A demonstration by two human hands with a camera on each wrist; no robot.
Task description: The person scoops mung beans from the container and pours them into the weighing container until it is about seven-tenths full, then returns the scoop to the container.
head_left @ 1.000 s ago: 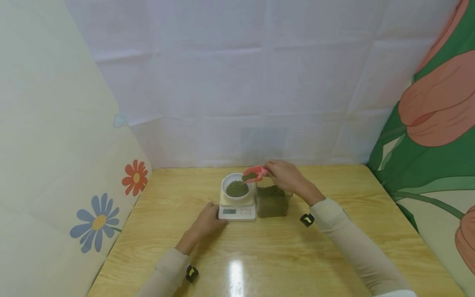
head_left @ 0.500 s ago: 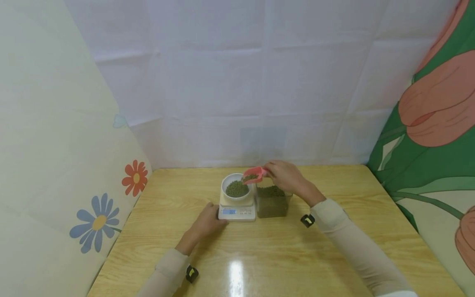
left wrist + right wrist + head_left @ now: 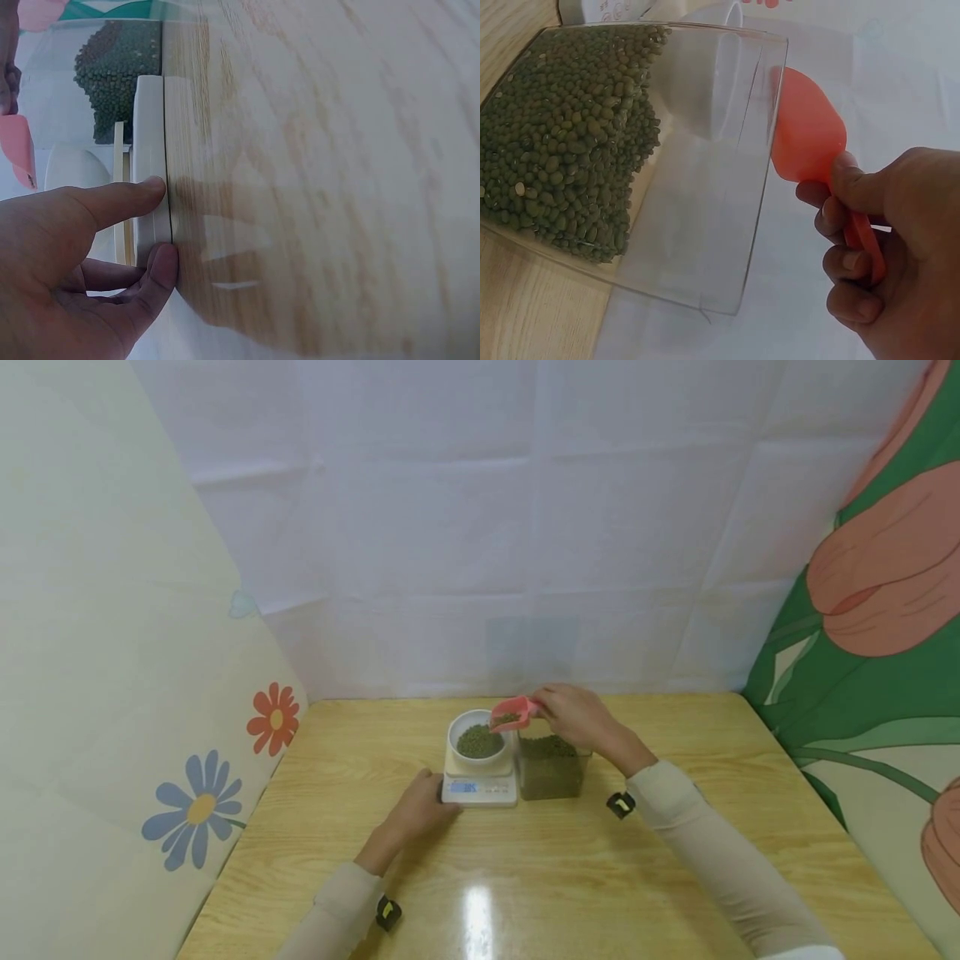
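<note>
My right hand (image 3: 573, 714) grips the handle of a pink-red scoop (image 3: 806, 127). The scoop, with some green mung beans in it, is held over the right rim of a white bowl (image 3: 455, 727). Inside the bowl lies a heap of mung beans (image 3: 478, 742). This bowl sits on a white kitchen scale (image 3: 491, 792) whose display is lit blue. My left hand (image 3: 416, 808) holds the scale by its left front corner, thumb (image 3: 142, 196) against the front face and the other fingers curled at the side. Beside the scale, under the right hand, stands a clear container (image 3: 697, 296) partly filled with mung beans.
The wooden table (image 3: 570, 877) stretches out in front and to both sides. A white sheet (image 3: 420, 552) hangs behind it. Panels with painted flowers border the left and right sides.
Beans have slid out of the scoop into the bowl, so fewer are left in the scoop. The scale's display has turned from dark to lit blue. Both hands stay nearly still.
</note>
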